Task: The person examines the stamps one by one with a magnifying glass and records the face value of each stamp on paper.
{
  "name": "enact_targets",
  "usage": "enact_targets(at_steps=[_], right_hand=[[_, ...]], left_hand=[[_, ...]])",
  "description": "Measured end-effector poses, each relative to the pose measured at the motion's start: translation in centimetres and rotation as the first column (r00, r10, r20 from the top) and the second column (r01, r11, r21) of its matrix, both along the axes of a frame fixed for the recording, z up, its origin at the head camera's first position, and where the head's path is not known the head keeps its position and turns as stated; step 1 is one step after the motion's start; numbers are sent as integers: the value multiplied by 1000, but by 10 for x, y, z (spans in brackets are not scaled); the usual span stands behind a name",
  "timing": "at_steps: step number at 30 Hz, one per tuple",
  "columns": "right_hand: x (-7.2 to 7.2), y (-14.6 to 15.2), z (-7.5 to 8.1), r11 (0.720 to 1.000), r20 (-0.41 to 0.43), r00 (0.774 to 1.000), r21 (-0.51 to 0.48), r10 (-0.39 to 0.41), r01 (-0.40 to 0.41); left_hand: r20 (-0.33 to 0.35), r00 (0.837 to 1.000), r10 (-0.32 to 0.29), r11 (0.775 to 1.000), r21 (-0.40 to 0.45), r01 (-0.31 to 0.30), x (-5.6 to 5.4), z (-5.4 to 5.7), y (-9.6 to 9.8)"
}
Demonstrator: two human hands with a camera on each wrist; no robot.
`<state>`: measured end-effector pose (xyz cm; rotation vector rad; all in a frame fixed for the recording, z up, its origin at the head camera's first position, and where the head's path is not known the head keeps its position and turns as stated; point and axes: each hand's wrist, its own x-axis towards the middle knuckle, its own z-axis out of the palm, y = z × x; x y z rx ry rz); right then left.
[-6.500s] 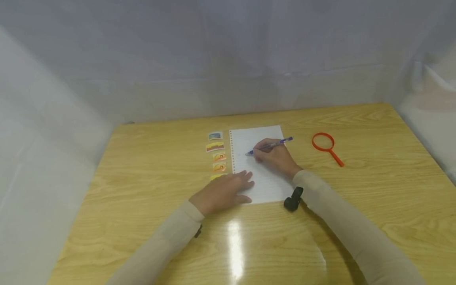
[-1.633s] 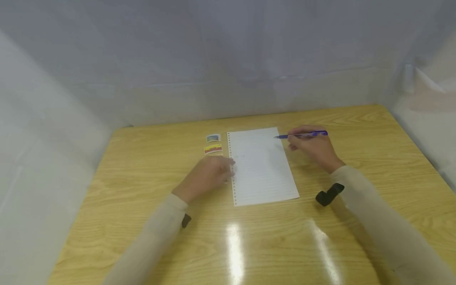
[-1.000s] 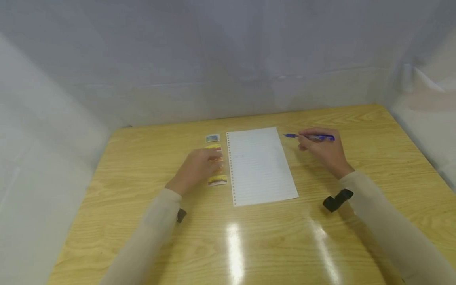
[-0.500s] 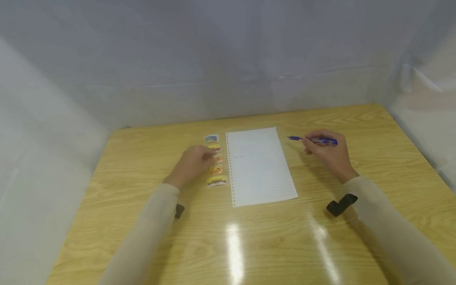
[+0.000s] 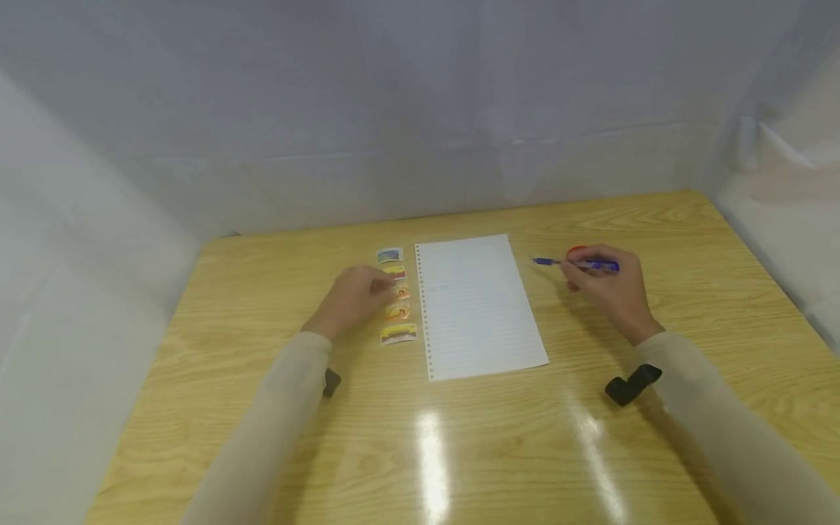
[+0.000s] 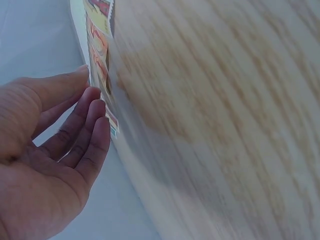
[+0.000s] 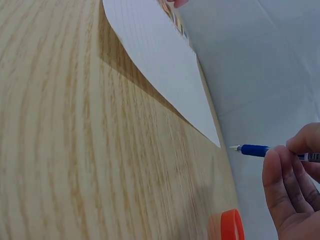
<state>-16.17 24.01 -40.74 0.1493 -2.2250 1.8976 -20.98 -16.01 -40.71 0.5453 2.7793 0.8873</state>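
Observation:
My right hand (image 5: 613,292) pinches a blue ballpoint pen (image 5: 543,261) above the table, right of a lined sheet of paper (image 5: 482,313). In the right wrist view the pen (image 7: 255,150) points toward the sheet's corner. Faint marks show on the paper's left part. A column of several stamps lies along its punched edge, from a blue one (image 5: 390,254) at the top to a yellow one (image 5: 398,334) at the bottom. My left hand (image 5: 354,299) hovers at the middle stamps with bent, relaxed fingers; in the left wrist view I see nothing gripped between them.
A red magnifying glass (image 5: 577,251) lies mostly hidden under the right hand; part of its rim (image 7: 230,225) shows in the right wrist view. The wooden table (image 5: 499,452) meets a pale sheet wall (image 5: 420,175) at the back.
Earlier the right hand held the pen tip to the paper; it has moved right, off the sheet. The left hand has gone from the paper leftward to the stamps, uncovering the lower ones.

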Motion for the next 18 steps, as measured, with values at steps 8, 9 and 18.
enact_targets(at_steps=[8,9,18], right_hand=[[3,0,-4,997,29,999,-69,-23,25],[3,0,-5,997,38,999,-71,-29,32],[5,1,-15,989,-27,999,-150,-23,19]], left_hand=[[20,1000,8,1000,-6,-7,-1,0,-3],[22,1000,6,1000,-7,-6,-1,-1,-3],[25,1000,-2,1000,13,2,-1,-4,-5]])
